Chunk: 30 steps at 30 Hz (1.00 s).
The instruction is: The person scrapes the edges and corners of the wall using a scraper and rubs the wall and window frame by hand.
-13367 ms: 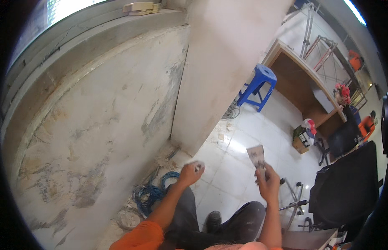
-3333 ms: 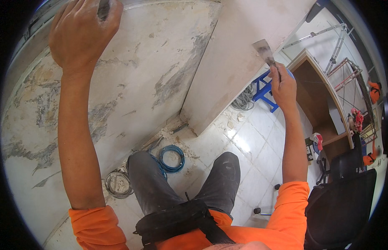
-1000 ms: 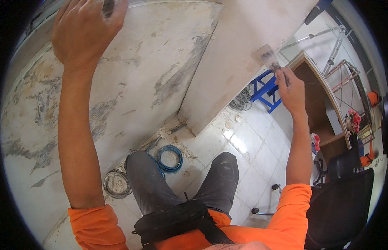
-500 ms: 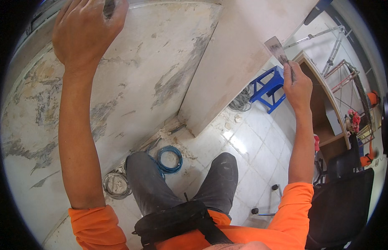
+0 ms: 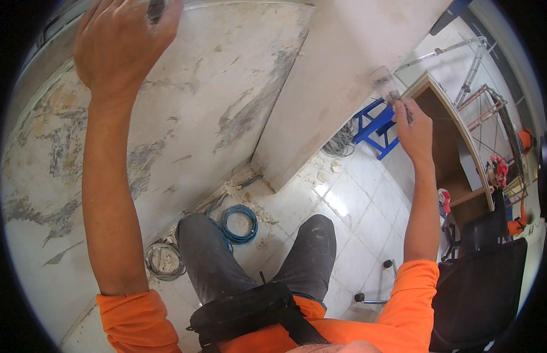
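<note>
My right hand (image 5: 414,130) is closed round the handle of a putty knife (image 5: 381,81). The blade is smeared by motion and lies over the edge of the pale wall face (image 5: 344,65); whether it touches cannot be made out. At the upper left my left hand (image 5: 121,50) is raised in front of the patchy, scraped wall (image 5: 185,117), its fingertips cut off by the frame. A dark grey thing (image 5: 156,10) shows between its thumb and forefinger, too little of it visible to name.
A blue plastic stool (image 5: 376,129) stands beyond the wall corner, beside grey coiled cable (image 5: 341,141). Blue hose (image 5: 239,225) and a pale coil (image 5: 164,260) lie by my legs. To the right are a wooden cabinet (image 5: 461,194), black chair (image 5: 482,294), ladder (image 5: 473,67) and people in orange.
My right hand has shifted slightly left and down with the putty knife, whose blade is now blurred. A red and white thing beside the cabinet shows more. My left hand stays in place.
</note>
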Available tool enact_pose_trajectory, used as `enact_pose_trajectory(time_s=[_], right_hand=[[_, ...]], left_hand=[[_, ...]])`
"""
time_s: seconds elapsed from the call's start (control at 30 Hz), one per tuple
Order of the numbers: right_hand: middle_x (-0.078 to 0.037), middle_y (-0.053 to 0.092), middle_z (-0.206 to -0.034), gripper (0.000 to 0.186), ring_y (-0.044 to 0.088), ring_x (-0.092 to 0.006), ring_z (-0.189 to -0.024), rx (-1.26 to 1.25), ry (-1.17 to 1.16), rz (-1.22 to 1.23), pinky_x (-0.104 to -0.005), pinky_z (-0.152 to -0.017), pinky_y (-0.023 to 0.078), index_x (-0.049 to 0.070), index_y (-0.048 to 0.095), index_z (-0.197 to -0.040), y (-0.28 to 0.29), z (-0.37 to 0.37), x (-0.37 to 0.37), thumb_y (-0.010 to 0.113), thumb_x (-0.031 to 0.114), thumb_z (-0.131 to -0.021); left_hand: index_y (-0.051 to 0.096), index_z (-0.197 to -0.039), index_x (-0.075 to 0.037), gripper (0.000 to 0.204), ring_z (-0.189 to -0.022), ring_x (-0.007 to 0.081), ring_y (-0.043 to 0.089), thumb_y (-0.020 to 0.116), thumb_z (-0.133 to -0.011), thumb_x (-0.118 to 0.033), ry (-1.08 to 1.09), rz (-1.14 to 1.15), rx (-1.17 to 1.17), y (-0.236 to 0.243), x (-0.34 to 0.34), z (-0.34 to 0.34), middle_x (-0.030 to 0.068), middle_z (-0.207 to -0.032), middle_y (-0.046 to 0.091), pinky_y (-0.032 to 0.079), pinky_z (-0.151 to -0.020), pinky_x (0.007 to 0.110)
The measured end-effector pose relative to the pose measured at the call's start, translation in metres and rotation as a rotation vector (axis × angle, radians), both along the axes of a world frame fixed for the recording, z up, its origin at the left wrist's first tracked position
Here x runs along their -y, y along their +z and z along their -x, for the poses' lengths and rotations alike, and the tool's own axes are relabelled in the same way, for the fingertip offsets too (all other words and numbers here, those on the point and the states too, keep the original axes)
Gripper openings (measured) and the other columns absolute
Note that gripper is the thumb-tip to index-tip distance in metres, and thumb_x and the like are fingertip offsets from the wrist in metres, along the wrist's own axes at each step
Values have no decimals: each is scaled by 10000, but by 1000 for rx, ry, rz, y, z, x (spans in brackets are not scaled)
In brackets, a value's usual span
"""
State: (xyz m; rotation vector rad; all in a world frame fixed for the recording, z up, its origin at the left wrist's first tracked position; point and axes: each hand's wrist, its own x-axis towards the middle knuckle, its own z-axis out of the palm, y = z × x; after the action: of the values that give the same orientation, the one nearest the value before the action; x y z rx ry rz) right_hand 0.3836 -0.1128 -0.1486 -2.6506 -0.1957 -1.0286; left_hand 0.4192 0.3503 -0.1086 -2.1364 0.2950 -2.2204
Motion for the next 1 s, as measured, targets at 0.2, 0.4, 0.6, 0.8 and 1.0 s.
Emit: enact_pose_trajectory(time_s=[0.2,0.4,0.6,0.8,1.0], right_hand=[[-164,706,-814,182,690,-332,-699,70,81,225,-387,-623,520,69,702,-1020,-10,6,-11,630,231,-977],[-131,719,-828,129,684,-351,-704,154,-39,455,-419,-617,528,107,691,-1005,-16,-5,-11,643,221,-969],[-141,727,-863,155,703,-353,-755,197,-38,480,-425,-630,542,100,686,-1011,8,-6,-13,632,241,-976],[-173,719,-861,213,707,-347,-770,300,-64,445,-386,-672,553,72,699,-1060,30,-1,-10,614,257,-996],[-74,680,-743,217,609,-120,-649,155,107,-116,-279,-635,492,20,701,-1071,18,5,-11,615,211,-1014]], left_hand=[[702,-926,-64,192,-931,277,683,702,-751,-141,-332,172,39,-14,-26,-44,100,-932,727,509,-891,393],[701,-921,-65,188,-916,276,682,703,-749,-141,31,10,-7,1,3,0,101,-927,727,509,-884,394],[702,-919,-60,185,-909,271,685,700,-751,-137,-30,29,22,1,-1,0,101,-916,727,508,-877,390],[706,-922,-56,185,-912,266,688,698,-754,-135,36,3,1,2,1,4,98,-918,730,508,-879,385],[709,-928,-59,188,-921,266,688,702,-757,-138,98,14,-17,2,1,5,98,-932,732,507,-888,387]])
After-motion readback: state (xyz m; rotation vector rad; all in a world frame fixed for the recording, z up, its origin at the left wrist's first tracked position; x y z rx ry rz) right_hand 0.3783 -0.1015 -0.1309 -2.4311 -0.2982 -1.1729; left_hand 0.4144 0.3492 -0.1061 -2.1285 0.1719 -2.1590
